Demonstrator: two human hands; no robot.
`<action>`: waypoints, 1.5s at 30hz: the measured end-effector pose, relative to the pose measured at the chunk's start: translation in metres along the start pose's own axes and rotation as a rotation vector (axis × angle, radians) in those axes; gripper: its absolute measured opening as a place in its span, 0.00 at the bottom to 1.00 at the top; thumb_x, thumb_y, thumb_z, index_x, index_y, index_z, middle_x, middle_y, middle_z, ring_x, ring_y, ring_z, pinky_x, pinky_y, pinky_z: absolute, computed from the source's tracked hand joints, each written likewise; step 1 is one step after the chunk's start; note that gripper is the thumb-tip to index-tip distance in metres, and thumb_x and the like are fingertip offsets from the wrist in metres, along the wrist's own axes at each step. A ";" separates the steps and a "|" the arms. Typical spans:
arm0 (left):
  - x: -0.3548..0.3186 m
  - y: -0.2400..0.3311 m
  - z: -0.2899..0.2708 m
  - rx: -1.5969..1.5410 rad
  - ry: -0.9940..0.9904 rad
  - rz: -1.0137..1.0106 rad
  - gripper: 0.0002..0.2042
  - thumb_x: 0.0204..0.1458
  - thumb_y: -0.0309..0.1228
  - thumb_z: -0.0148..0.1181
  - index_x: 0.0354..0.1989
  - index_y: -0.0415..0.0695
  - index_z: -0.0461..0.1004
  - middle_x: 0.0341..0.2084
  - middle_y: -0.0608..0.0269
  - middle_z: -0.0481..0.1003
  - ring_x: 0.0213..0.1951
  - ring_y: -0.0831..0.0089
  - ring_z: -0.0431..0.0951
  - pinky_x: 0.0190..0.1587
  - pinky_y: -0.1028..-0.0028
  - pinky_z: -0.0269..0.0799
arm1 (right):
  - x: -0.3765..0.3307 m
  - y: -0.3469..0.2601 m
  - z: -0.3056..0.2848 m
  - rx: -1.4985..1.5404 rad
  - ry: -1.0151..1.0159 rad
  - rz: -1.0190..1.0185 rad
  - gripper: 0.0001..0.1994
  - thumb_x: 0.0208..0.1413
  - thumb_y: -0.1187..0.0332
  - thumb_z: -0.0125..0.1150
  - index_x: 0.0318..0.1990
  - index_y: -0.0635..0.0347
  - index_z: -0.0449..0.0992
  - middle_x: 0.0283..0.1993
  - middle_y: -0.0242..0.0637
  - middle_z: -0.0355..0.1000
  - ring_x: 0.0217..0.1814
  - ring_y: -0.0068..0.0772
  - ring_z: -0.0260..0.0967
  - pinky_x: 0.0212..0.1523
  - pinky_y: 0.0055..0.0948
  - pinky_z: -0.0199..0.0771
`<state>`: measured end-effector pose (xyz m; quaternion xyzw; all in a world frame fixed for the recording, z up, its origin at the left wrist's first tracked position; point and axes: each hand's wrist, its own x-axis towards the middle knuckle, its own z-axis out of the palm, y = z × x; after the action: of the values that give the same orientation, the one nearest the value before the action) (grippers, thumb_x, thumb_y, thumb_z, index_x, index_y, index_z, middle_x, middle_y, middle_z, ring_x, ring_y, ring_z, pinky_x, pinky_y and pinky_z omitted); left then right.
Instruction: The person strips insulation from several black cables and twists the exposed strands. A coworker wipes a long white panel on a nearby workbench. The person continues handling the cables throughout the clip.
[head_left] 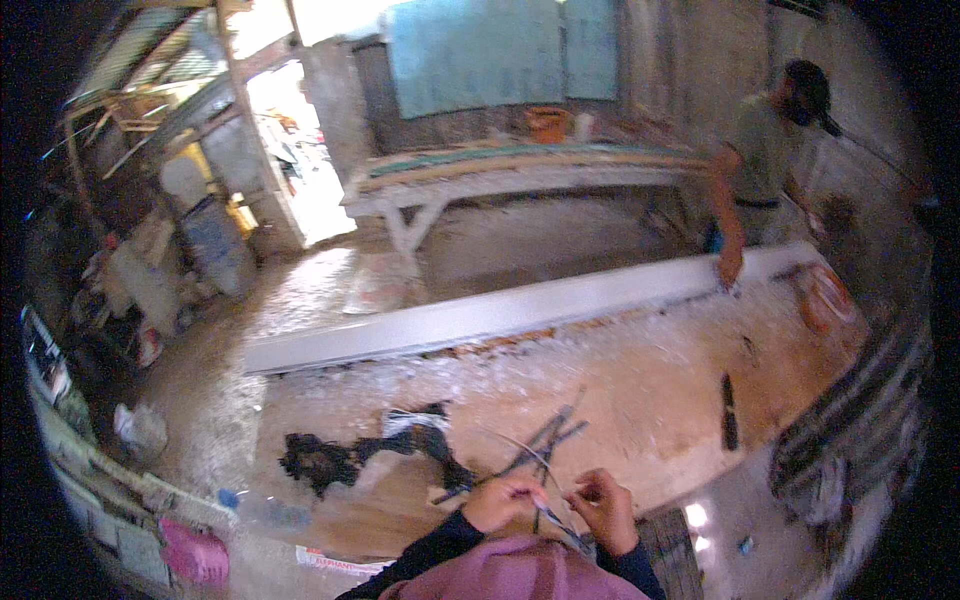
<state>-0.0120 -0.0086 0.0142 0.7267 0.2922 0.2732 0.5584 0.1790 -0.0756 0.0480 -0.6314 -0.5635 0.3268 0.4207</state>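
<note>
**Thin strip pinched between both hands, over the worktable**

Nearest: person's two hands, low centre of the view, dark sleeves, pinkish cloth bunched just below them. Left hand and right hand sit close together, fingers of both closed on a thin pale strip that arcs up and away between them. Exact finger contact is too small to make out; both read as pinches.

Handling, my read: the strip looks light and springy, since it holds a curve with no visible sag. Probably narrow and slick, so fingertip pinches close to the working point make sense; holding far out would let it whip. Edges could be sharp if it's metal; can't tell the material.

Just beyond the hands: a bundle of thin dark rods fanned on the table, touching or overlapping the strip's arc. Left of that, a black tangled clump with a pale scrap on it.

Worktable: worn, dusty, pale debris scattered across it. A dark hand tool lies alone to the right, well apart from the hands.

Far edge: a long pale grey panel lies along the table. Another person stands at its right end, one hand down on it.

Behind: a bench with a green top, an orange container on it, a blue sheet on the wall. Clutter down the left side.
</note>
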 end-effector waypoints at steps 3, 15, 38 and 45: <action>0.002 0.005 0.017 0.019 -0.192 0.284 0.09 0.50 0.33 0.50 0.27 0.40 0.71 0.25 0.62 0.70 0.34 0.68 0.69 0.42 0.73 0.62 | 0.004 0.010 0.008 -0.312 0.176 0.009 0.12 0.40 0.74 0.61 0.34 0.58 0.66 0.17 0.40 0.66 0.20 0.38 0.66 0.22 0.32 0.63; 0.006 0.012 0.025 -0.423 0.130 -0.021 0.27 0.43 0.42 0.61 0.50 0.46 0.59 0.44 0.64 0.63 0.46 0.68 0.63 0.46 0.69 0.62 | 0.012 0.007 -0.007 -0.136 0.327 -0.279 0.06 0.48 0.76 0.54 0.35 0.61 0.73 0.27 0.36 0.67 0.24 0.27 0.63 0.25 0.24 0.64; 0.015 -0.045 0.037 -0.378 -0.282 0.060 0.14 0.50 0.39 0.55 0.41 0.45 0.69 0.30 0.73 0.69 0.30 0.83 0.66 0.34 0.85 0.61 | -0.001 -0.006 0.014 0.822 -0.088 0.047 0.12 0.50 0.68 0.56 0.41 0.61 0.67 0.29 0.31 0.68 0.30 0.22 0.67 0.32 0.21 0.68; 0.008 -0.014 0.021 -0.550 -0.052 -0.203 0.11 0.49 0.35 0.55 0.35 0.41 0.71 0.31 0.70 0.70 0.36 0.82 0.67 0.42 0.81 0.61 | -0.001 -0.018 -0.003 0.587 -0.125 0.002 0.15 0.46 0.77 0.56 0.43 0.59 0.66 0.22 0.28 0.64 0.25 0.21 0.64 0.29 0.22 0.66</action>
<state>0.0066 -0.0137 -0.0036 0.5218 0.2641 0.2663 0.7662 0.1738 -0.0766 0.0652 -0.4619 -0.4692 0.5145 0.5494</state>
